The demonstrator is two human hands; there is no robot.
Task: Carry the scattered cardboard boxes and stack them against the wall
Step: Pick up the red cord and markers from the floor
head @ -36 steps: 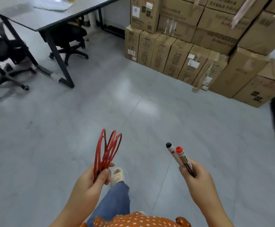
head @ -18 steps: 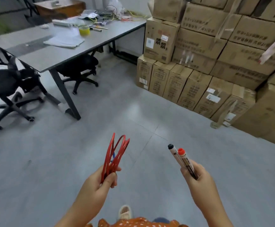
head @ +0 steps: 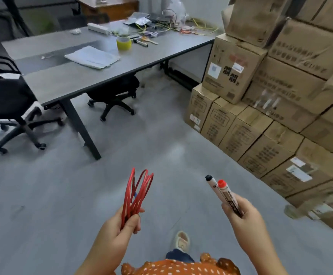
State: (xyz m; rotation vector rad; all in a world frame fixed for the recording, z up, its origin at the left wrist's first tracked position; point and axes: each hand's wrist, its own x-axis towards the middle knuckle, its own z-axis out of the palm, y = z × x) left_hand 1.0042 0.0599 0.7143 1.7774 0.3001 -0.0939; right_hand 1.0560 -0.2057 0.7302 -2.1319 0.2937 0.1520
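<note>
Brown cardboard boxes [head: 277,92] stand stacked in rows along the right side, several layers high. My left hand [head: 116,233] grips a coil of red cable [head: 137,191] that sticks up from the fist. My right hand [head: 245,221] holds two marker pens [head: 224,193], one with a black cap and one with a red cap, pointing up and to the left. Both hands are low in the frame, over the grey floor, apart from the boxes.
A grey table [head: 94,68] stands ahead on the left with a yellow tape roll [head: 124,43], papers [head: 92,56] and cables on it. Black office chairs [head: 8,108] stand at the left and under the table. My shoe [head: 181,240] is on the floor.
The view has lifted and moved forward: the table and the box stack are nearer and larger. Both hands keep the same hold on the cable and the markers.
</note>
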